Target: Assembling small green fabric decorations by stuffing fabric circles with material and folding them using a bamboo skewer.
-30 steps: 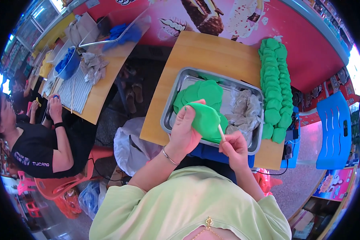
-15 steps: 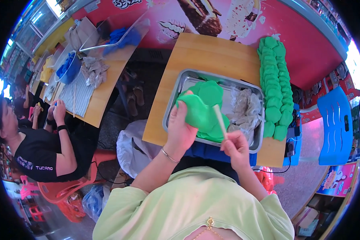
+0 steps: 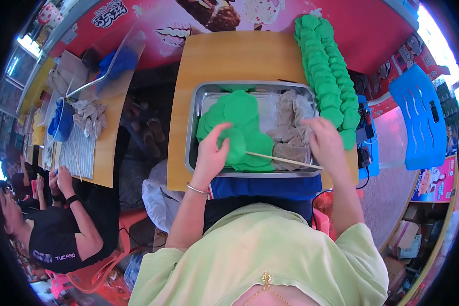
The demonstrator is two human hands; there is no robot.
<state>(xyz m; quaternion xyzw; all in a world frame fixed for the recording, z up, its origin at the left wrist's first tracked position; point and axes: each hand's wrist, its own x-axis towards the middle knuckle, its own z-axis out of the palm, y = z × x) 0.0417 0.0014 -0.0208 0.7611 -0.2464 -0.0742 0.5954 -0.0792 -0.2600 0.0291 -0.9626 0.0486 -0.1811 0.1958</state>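
My left hand (image 3: 211,155) pinches the edge of a thin round green sheet (image 3: 234,146) between thumb and fingers. Under it, more green sheets (image 3: 237,107) lie overlapping in a shallow metal tray (image 3: 190,137). A thin pale stick (image 3: 283,159) slants over the tray's front, its right end beside my right wrist. With fingers stretched out, my right hand (image 3: 327,143) is at the crumpled greyish-brown material (image 3: 289,127) on the tray's right side. Whether its fingertips touch that material is hard to tell.
Two rows of green bundled pieces (image 3: 324,71) stand along the right edge of the wooden table (image 3: 234,51). A blue chair (image 3: 421,120) is farther right. On the left, another person (image 3: 61,224) works at a second table (image 3: 104,163) with a blue bowl (image 3: 62,121).
My right hand has let go of the stick and moved right to the crumpled material. My left hand has lowered the green sheet toward the stack. The view has shifted.
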